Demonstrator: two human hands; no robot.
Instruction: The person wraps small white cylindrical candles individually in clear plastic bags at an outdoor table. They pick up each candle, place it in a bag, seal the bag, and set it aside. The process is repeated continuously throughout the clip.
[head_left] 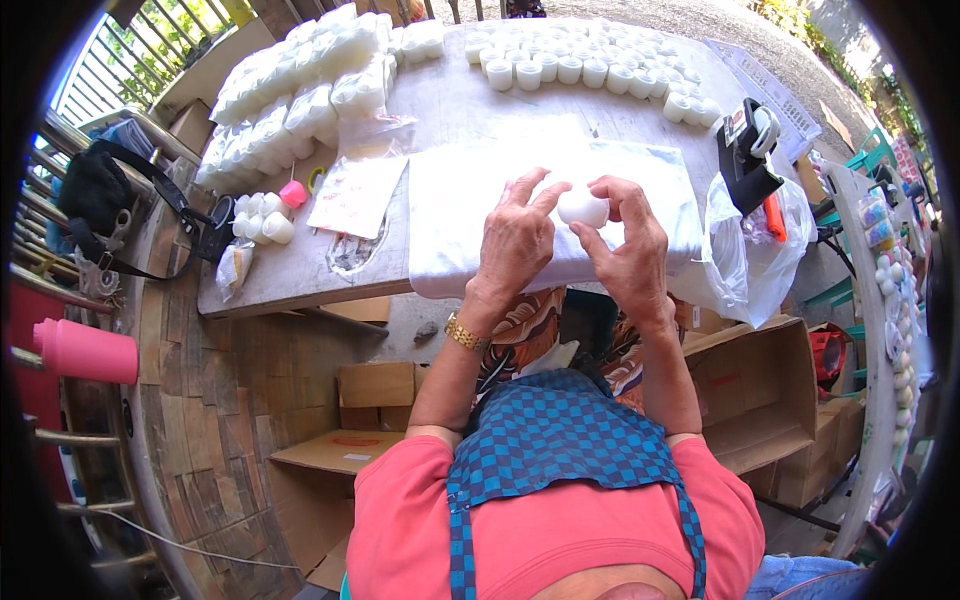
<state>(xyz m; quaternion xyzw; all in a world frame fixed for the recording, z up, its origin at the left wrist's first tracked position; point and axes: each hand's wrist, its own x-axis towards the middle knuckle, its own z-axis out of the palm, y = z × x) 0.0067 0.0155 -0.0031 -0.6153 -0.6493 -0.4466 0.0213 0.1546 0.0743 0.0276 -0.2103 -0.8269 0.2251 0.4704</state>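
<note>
My right hand [630, 230] pinches a small, rounded white object [582, 208] between thumb and fingers, above a folded white cloth [450, 230] on the table. My left hand [515, 228] is just left of it, fingers bent and slightly apart; whether a fingertip touches the object is unclear, and its thumb is mostly hidden. Left of the cloth lie white sheets [355, 190], a small pink item [293, 193] and a pack of white cups [265, 218].
Stacked bagged white cups [290, 100] and rows of loose ones [590, 70] cover the table's back. At right are a black device [745, 160] and a plastic bag [740, 260]. A black strapped bag [95, 195] hangs left. Cardboard boxes [750, 390] stand below the table.
</note>
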